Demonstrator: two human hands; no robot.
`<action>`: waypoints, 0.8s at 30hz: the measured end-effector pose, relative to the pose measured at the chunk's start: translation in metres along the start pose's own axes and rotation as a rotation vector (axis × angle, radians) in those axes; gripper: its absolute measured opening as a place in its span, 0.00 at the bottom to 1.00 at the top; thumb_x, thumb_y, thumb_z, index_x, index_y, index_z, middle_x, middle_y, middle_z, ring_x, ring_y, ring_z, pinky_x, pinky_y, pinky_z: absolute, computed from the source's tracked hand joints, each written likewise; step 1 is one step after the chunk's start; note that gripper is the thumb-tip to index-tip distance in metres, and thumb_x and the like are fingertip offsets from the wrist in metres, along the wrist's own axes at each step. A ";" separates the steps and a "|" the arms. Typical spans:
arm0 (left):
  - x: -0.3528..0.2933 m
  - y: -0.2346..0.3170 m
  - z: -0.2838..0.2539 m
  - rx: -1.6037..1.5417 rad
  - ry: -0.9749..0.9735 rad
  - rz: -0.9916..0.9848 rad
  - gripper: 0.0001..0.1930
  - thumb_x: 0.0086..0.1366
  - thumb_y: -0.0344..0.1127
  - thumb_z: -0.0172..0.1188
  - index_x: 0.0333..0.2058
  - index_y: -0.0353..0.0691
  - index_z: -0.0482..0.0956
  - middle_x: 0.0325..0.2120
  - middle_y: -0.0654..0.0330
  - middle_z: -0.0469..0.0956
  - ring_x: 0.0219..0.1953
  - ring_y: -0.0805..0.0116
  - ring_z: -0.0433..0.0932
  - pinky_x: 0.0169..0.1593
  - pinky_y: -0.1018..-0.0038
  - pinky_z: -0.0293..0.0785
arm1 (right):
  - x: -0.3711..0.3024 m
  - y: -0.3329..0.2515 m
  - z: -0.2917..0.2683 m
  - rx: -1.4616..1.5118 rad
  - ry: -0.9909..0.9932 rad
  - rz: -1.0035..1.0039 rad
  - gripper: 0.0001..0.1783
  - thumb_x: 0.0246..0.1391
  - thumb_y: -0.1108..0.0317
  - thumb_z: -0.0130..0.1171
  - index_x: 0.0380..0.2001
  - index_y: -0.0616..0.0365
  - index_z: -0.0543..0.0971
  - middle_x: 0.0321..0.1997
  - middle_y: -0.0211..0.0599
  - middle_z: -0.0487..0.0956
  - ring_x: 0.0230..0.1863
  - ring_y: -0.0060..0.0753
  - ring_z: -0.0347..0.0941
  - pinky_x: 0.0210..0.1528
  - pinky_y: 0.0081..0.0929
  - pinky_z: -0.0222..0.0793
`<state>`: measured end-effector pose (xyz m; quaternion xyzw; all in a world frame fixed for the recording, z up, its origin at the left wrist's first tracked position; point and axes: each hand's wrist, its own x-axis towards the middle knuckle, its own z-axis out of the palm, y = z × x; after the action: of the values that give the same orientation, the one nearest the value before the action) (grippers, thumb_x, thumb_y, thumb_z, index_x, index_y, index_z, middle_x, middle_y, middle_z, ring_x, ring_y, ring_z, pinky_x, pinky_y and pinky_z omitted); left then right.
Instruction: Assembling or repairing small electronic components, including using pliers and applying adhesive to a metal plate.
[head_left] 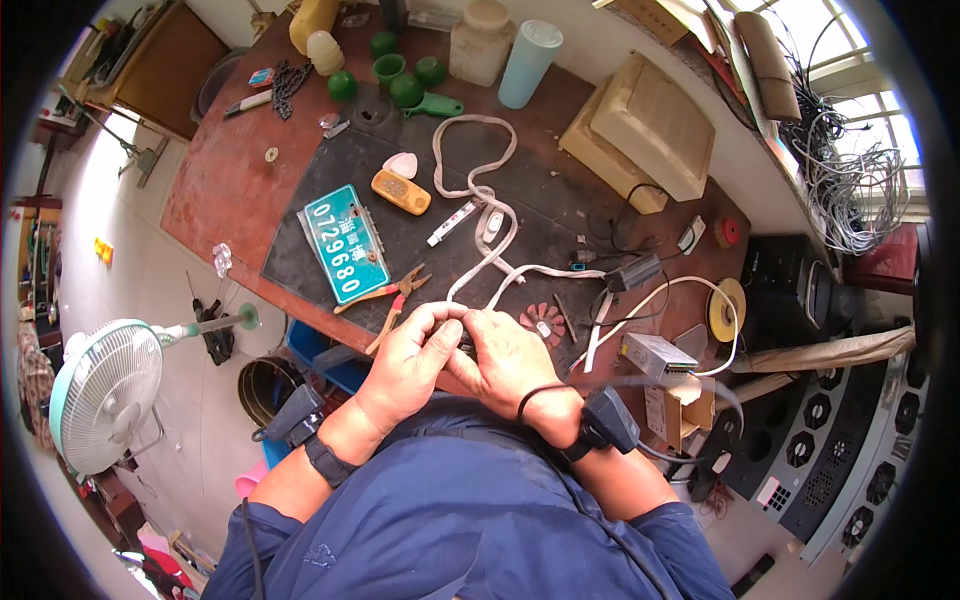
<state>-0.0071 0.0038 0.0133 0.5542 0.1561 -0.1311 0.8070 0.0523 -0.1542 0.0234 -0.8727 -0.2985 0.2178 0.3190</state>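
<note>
My left hand [412, 352] and my right hand [503, 355] meet at the table's front edge, fingers bent and pressed together. Both are closed on a white cord [505, 238], two strands of which run up from my fingers; its gripped part is hidden. A small white inline switch [491, 226] lies among the cord's loops, beside a white tube [455, 222]. Just beyond my left hand lie pliers [402, 291] with red-orange handles. Close to my right hand are a dark red finned disc [541, 325] and a thin metal rod [567, 318].
A turquoise plate [345, 243] and a yellow handheld device [401, 191] lie on the dark mat. Green cups [389, 70], a light-blue tumbler [530, 64] and a beige box [652, 125] stand farther back. A metal power supply [658, 354] sits right; a fan [108, 392] stands left.
</note>
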 end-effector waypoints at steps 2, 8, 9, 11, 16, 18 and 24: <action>-0.001 0.001 0.003 0.091 0.035 0.011 0.14 0.75 0.38 0.50 0.49 0.33 0.75 0.43 0.62 0.77 0.43 0.78 0.74 0.49 0.79 0.72 | -0.003 -0.002 -0.002 0.028 -0.016 0.004 0.25 0.59 0.52 0.56 0.48 0.62 0.72 0.37 0.48 0.76 0.42 0.53 0.74 0.45 0.46 0.71; 0.000 -0.006 0.001 0.101 0.083 0.082 0.13 0.74 0.39 0.51 0.46 0.35 0.75 0.37 0.65 0.78 0.39 0.80 0.75 0.46 0.80 0.72 | -0.011 0.008 -0.011 0.294 -0.036 -0.095 0.27 0.56 0.61 0.52 0.56 0.64 0.70 0.45 0.55 0.76 0.49 0.57 0.73 0.53 0.45 0.69; 0.000 -0.009 -0.004 0.101 0.086 0.082 0.13 0.74 0.39 0.51 0.46 0.35 0.75 0.37 0.65 0.78 0.39 0.80 0.75 0.46 0.80 0.72 | -0.012 0.009 -0.015 0.433 -0.053 -0.128 0.29 0.55 0.64 0.51 0.59 0.64 0.68 0.48 0.57 0.75 0.51 0.58 0.72 0.55 0.44 0.68; 0.003 -0.014 -0.015 -0.066 0.101 0.046 0.12 0.74 0.40 0.52 0.44 0.36 0.75 0.35 0.66 0.78 0.37 0.80 0.75 0.44 0.80 0.72 | -0.016 0.017 -0.018 0.515 -0.115 -0.147 0.33 0.53 0.67 0.49 0.63 0.65 0.65 0.54 0.57 0.74 0.58 0.52 0.70 0.62 0.39 0.64; 0.002 -0.003 -0.012 -0.287 0.064 -0.026 0.13 0.74 0.41 0.52 0.43 0.37 0.76 0.33 0.66 0.77 0.35 0.80 0.75 0.42 0.80 0.72 | -0.024 0.022 -0.022 1.198 -0.260 0.036 0.39 0.48 0.67 0.50 0.67 0.64 0.60 0.67 0.47 0.65 0.70 0.38 0.59 0.72 0.33 0.51; 0.001 -0.001 -0.008 -0.268 0.100 -0.026 0.13 0.74 0.41 0.52 0.43 0.37 0.76 0.32 0.67 0.77 0.33 0.81 0.74 0.40 0.81 0.71 | -0.022 0.022 -0.025 1.399 -0.329 0.104 0.42 0.48 0.66 0.51 0.69 0.62 0.57 0.69 0.47 0.61 0.71 0.39 0.56 0.72 0.36 0.49; -0.003 0.014 -0.008 0.073 0.067 0.071 0.14 0.74 0.40 0.53 0.46 0.34 0.75 0.32 0.66 0.77 0.35 0.83 0.73 0.41 0.82 0.72 | -0.016 0.032 -0.020 1.584 -0.337 0.272 0.32 0.56 0.61 0.65 0.60 0.61 0.67 0.52 0.38 0.75 0.53 0.27 0.72 0.55 0.29 0.71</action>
<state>-0.0053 0.0161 0.0233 0.5927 0.1585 -0.0892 0.7846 0.0644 -0.1932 0.0181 -0.3731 0.0082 0.5288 0.7623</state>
